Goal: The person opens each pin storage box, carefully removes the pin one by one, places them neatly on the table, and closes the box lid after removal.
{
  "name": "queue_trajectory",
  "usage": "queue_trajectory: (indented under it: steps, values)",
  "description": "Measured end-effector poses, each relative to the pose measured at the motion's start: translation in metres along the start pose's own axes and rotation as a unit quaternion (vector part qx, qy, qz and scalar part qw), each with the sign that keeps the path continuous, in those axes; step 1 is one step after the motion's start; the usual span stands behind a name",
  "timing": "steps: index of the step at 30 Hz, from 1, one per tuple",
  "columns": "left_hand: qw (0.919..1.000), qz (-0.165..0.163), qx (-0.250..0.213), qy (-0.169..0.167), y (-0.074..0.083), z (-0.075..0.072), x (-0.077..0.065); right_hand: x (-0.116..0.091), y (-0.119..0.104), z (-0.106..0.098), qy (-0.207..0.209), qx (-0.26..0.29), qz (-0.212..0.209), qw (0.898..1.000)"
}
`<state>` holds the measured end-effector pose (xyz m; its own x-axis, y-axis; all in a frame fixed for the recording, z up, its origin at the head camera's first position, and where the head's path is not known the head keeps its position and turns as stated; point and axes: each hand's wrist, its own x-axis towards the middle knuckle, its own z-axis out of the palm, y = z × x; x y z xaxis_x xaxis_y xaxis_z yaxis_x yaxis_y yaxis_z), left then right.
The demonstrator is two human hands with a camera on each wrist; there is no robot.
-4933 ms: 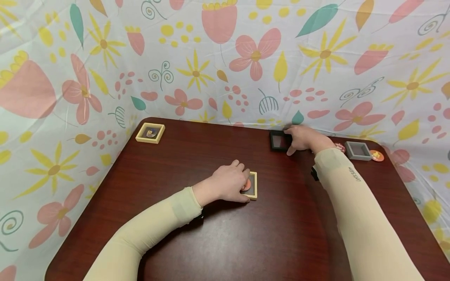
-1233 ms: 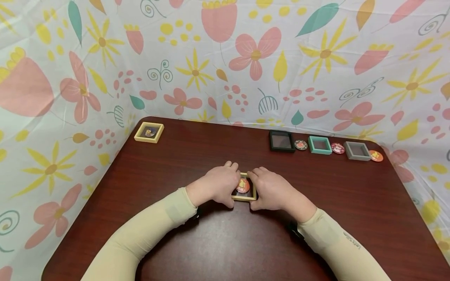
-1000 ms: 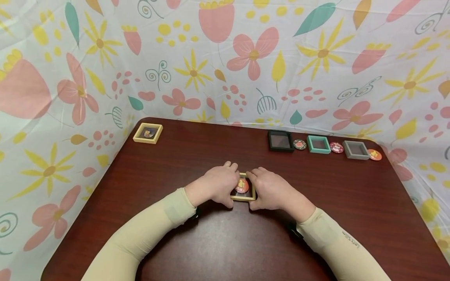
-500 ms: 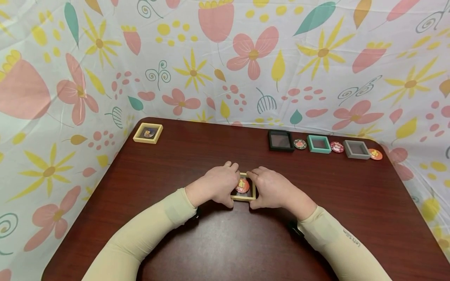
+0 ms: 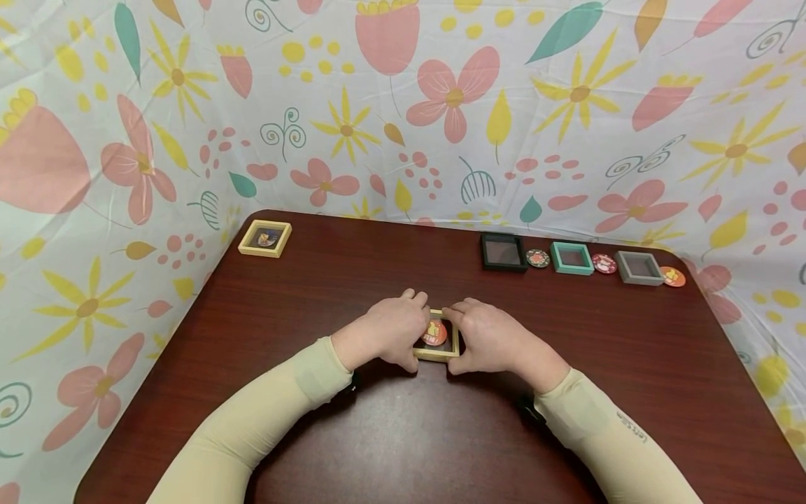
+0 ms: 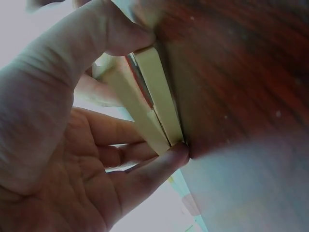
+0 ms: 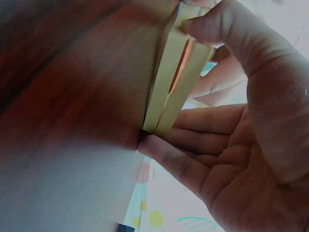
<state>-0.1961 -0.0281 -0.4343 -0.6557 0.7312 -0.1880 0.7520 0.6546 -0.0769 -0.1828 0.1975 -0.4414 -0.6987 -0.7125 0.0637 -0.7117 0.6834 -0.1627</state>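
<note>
A pale yellow square display frame lies low on the table between my hands, with an orange round badge showing through its clear window. The wrist views reveal two frame halves, a lower half against the table and an upper half over it. They meet toward the far side and part slightly toward the near side, where the badge's edge shows in the gap. My left hand grips the left side, thumb at the near corner and fingers at the far one. My right hand grips the right side likewise.
At the back right stand a black frame, a teal frame and a grey frame, with round badges beside them, such as a dark badge. Another yellow frame sits at the back left corner of the table.
Several seconds ago my right hand was at the black frame at the back; it now holds the yellow frame's right side. Over the last second both hands have stayed nearly still.
</note>
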Motion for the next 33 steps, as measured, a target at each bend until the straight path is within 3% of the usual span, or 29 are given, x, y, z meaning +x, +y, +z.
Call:
queue_trajectory:
  steps: [6, 16, 26, 33]
  values:
    - [0.9998, -0.006, -0.018, -0.008, -0.001, -0.001, 0.000, -0.001, 0.004, -0.001, -0.008, 0.023, 0.011, 1.000]
    - [0.9938, -0.021, -0.104, -0.032, -0.012, -0.006, -0.002, -0.004, 0.018, -0.002, -0.029, 0.093, 0.032, 0.995]
    - [0.9936, -0.028, -0.103, -0.038, -0.010, -0.010, -0.005, -0.005, 0.031, -0.001, -0.028, 0.162, 0.025, 0.986]
    - [0.9946, -0.029, -0.098, -0.021, -0.010, -0.007, -0.004, -0.007, 0.040, -0.003, -0.043, 0.235, 0.024, 0.971]
